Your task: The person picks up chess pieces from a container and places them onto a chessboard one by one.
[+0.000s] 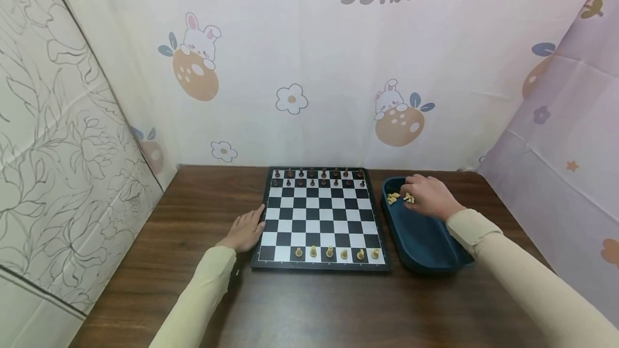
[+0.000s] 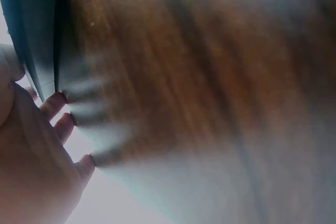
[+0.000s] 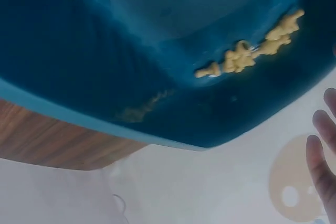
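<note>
A magnetic-style black-and-white chessboard (image 1: pixel 312 212) lies on the table. My left hand (image 1: pixel 245 229) rests at its left edge, fingers straight; in the left wrist view those fingers (image 2: pixel 64 127) reach along the dark board side (image 2: pixel 39 24). Over the far end of a blue tray (image 1: pixel 411 254), my right hand (image 1: pixel 429 195) hangs with fingers pointing down beside cream chess pieces (image 1: pixel 393 198). The right wrist view shows these pieces (image 3: pixel 239 59) clustered along the tray's inner edge, and loosely extended fingers (image 3: pixel 317 156) apart from them.
Dark red chess pieces (image 1: pixel 311 182) fill the board's two far rows. Several cream pieces (image 1: pixel 329 252) stand along the near row, from the third square to the right end. A patterned curtain (image 1: pixel 329 122) hangs behind the brown wooden table (image 1: pixel 203 187).
</note>
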Tool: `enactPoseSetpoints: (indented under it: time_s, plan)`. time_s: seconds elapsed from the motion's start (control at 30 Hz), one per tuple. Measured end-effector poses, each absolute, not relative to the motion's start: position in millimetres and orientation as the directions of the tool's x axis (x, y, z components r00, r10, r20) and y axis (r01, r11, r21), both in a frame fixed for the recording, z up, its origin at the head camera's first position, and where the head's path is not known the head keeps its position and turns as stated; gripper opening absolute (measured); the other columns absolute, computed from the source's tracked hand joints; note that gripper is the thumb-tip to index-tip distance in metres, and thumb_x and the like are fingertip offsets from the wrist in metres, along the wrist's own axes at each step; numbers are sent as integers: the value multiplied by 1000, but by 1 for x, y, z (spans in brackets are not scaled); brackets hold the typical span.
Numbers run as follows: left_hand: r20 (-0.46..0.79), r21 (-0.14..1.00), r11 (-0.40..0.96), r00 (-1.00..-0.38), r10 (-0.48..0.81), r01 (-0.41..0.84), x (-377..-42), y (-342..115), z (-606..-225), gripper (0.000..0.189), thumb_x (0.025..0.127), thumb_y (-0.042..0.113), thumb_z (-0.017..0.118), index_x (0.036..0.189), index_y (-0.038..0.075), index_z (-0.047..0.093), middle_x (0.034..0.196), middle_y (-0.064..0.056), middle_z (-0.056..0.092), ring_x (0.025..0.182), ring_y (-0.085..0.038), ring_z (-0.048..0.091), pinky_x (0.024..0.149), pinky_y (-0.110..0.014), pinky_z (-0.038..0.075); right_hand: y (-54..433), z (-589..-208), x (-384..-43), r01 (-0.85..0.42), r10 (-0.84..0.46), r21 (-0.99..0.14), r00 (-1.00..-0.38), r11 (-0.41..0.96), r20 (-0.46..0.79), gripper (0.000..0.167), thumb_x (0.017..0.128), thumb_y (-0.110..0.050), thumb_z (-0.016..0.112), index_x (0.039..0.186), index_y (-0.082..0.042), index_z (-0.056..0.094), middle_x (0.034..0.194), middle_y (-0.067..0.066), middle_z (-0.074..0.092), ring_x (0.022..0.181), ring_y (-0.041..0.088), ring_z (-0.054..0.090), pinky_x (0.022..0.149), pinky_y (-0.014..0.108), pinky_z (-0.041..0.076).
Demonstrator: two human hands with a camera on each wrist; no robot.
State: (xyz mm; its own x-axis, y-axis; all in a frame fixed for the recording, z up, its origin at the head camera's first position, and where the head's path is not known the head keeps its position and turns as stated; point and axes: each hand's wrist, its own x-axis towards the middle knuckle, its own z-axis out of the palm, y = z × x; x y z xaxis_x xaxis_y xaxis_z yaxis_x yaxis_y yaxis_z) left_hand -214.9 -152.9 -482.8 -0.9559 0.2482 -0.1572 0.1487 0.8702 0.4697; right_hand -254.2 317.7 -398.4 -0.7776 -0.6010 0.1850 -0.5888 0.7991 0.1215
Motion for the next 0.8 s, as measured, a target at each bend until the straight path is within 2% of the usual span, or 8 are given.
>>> enactPoseSetpoints:
  time_s: [0.33,0.8]
  plan:
    - [-154,472,866,-952,265,165,-215,-154,-483,56,103,26,35,153,6,17,151,-24,27,138,-41,23,112,-57,10,318,-418,-276,-566,-583,160,-807,809,90,17,70,-13,83,84,-10,74,79,2,60,73,23,56,55,37,47]
    - [-155,475,866,-954,255,154,-213,-153,-481,56,103,26,37,152,6,17,150,-24,28,138,-41,24,112,-58,11,317,-443,-294,-552,-563,145,-825,821,50,17,69,-12,83,84,-10,74,77,3,60,70,22,56,57,40,51]
